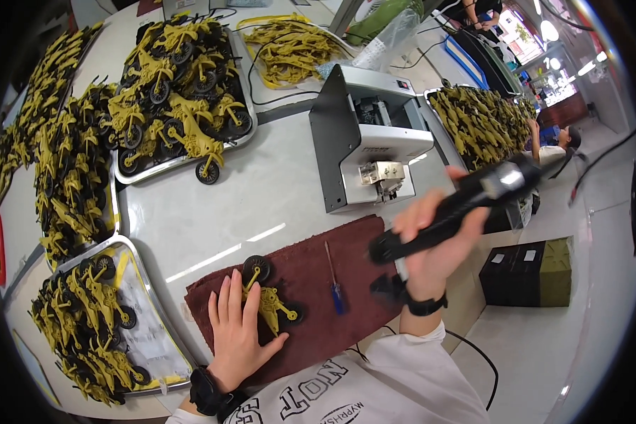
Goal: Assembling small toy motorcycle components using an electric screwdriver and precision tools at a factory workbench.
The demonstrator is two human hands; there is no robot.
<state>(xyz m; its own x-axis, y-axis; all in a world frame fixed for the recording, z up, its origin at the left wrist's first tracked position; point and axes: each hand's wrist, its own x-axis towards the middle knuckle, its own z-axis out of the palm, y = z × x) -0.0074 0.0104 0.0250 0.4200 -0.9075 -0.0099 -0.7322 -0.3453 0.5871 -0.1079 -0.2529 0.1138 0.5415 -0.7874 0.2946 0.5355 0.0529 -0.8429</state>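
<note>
The person wears a loose white long-sleeved top (396, 374) with large black-outlined block lettering (314, 389) and smaller dark curved print (344, 415). A bulky black strapped device (206, 392) sits at the left hand's (234, 332) wrist; a black wristband (427, 307) circles the right hand's (442, 237).

A cloth (304, 350) lies on the table (191, 212) before the person, bearing a toy motorcycle (270, 309) by the left hand (234, 332) and, right of that, a screwdriver (336, 293). Behind the cloth's right part I see a boxy machine (336, 127). Left of the cloth sits a tray (159, 339) of motorcycles, with a second tray (152, 173) farther back. More motorcycles (477, 120) lie past the machine's right side.
</note>
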